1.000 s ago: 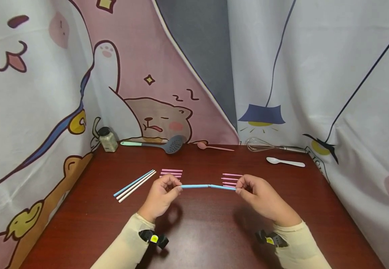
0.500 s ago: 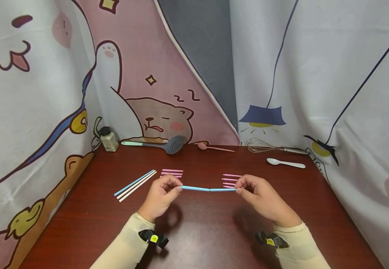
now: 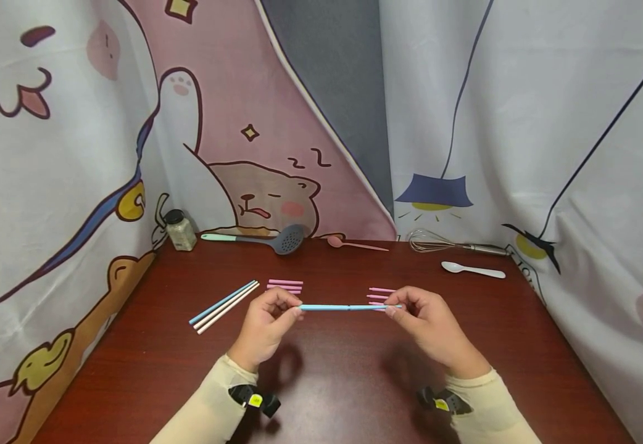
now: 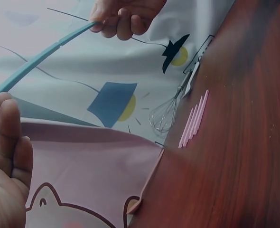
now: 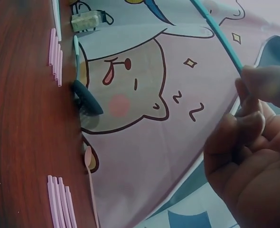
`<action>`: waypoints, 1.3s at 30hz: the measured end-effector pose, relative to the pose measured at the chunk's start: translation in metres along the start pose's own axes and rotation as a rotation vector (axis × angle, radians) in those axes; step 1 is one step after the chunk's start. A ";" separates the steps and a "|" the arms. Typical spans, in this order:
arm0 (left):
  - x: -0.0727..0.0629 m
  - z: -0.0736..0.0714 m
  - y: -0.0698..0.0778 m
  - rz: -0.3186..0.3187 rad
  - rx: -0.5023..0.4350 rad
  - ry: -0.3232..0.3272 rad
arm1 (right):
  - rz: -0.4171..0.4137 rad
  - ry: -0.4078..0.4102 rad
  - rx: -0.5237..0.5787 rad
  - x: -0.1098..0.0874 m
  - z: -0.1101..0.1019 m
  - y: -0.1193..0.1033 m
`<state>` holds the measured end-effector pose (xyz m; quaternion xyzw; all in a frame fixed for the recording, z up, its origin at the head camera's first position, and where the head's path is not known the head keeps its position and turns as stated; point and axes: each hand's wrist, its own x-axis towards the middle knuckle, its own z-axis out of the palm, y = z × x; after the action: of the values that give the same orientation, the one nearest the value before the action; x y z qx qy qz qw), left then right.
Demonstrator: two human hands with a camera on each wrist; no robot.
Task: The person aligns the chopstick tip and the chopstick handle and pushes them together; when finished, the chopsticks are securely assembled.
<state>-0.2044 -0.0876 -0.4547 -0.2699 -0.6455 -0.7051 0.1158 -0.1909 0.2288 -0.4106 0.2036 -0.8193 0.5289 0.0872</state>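
A thin blue stick (image 3: 327,307) is held level above the table, with a notch-like joint near its middle. My left hand (image 3: 266,325) pinches its left end between thumb and forefinger. Near the other end, my right hand (image 3: 435,327) pinches it too, and a short tip sticks out past the fingers. In the left wrist view the blue stick (image 4: 40,56) bends slightly at the joint. Behind my right hand lie several short pink sticks (image 5: 59,204) with narrowed ends. Behind my left hand is another row of pink sticks (image 3: 285,283), partly hidden.
To the left lie two white sticks (image 3: 227,307) and a blue one (image 3: 221,303). Along the back are a jar with a black lid (image 3: 180,231), a skimmer (image 3: 288,240), a pink spoon (image 3: 355,243), a whisk (image 3: 438,242) and a white spoon (image 3: 472,269).
The stick's middle dipped from a slight peak to a sag, and is now almost straight. My right hand has shifted slightly left along it, leaving the tip showing beyond the fingers.
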 end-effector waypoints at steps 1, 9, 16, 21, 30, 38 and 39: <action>0.000 0.001 0.001 0.003 -0.006 0.000 | -0.007 0.013 -0.008 0.000 0.001 -0.001; -0.002 0.003 0.005 0.044 -0.064 -0.004 | -0.072 0.073 -0.024 -0.004 0.006 -0.004; -0.003 0.006 0.003 0.074 -0.100 0.000 | -0.092 0.117 0.014 -0.003 0.010 -0.004; -0.003 0.006 0.002 0.080 -0.116 0.001 | -0.095 0.128 0.029 -0.003 0.012 -0.007; -0.003 0.006 0.004 0.048 -0.106 0.015 | -0.097 0.125 0.026 -0.004 0.013 -0.006; -0.001 0.010 0.006 -0.060 -0.025 0.056 | -0.024 0.135 0.002 -0.002 0.014 -0.001; -0.001 0.009 0.005 -0.072 -0.011 0.056 | -0.018 0.132 -0.003 -0.002 0.014 0.000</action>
<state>-0.1988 -0.0795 -0.4510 -0.2275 -0.6474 -0.7196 0.1068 -0.1881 0.2166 -0.4168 0.1755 -0.8107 0.5391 0.1461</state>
